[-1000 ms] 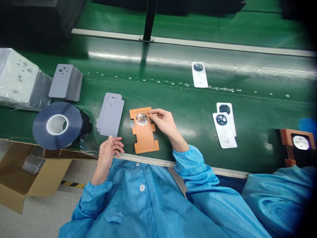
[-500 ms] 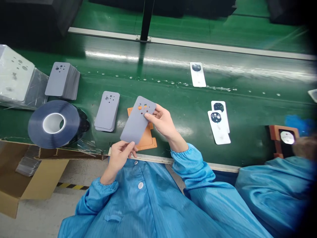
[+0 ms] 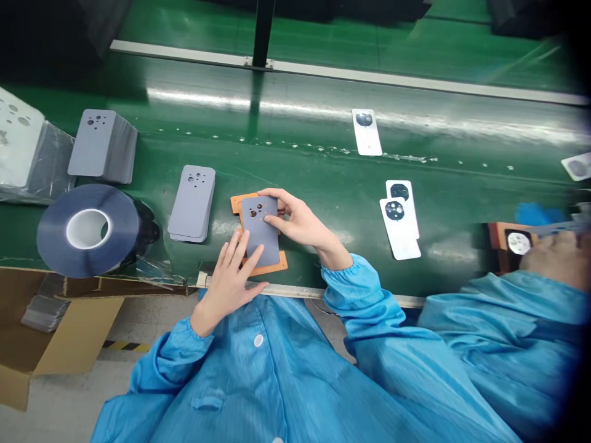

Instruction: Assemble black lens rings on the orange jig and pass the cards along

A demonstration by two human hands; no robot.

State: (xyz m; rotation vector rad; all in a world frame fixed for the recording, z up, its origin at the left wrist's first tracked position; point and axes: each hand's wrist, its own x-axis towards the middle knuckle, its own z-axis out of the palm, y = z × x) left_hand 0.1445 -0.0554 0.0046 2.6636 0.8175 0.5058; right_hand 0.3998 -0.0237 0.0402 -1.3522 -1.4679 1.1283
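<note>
A grey plate with round holes (image 3: 263,237) lies on an orange fixture (image 3: 277,262) near the table's front edge. My left hand (image 3: 233,274) rests with spread fingers on the plate's lower left side. At the plate's upper right, my right hand (image 3: 300,221) grips its edge, with the thumb on top near the holes and a finger along the top edge. Left of the fixture sits a short stack of similar grey plates (image 3: 191,203).
Further left are a taller grey stack (image 3: 95,144), a tape roll (image 3: 55,231) and a wrapped white stack (image 3: 21,141). White panels (image 3: 401,237) lie to the right. A co-worker's hand (image 3: 556,258) is at another fixture (image 3: 498,240) far right.
The grey plate has gone from being held tilted above the orange fixture to lying on it. My left hand has let go of its lower corner and spread out. The view has shifted slightly.
</note>
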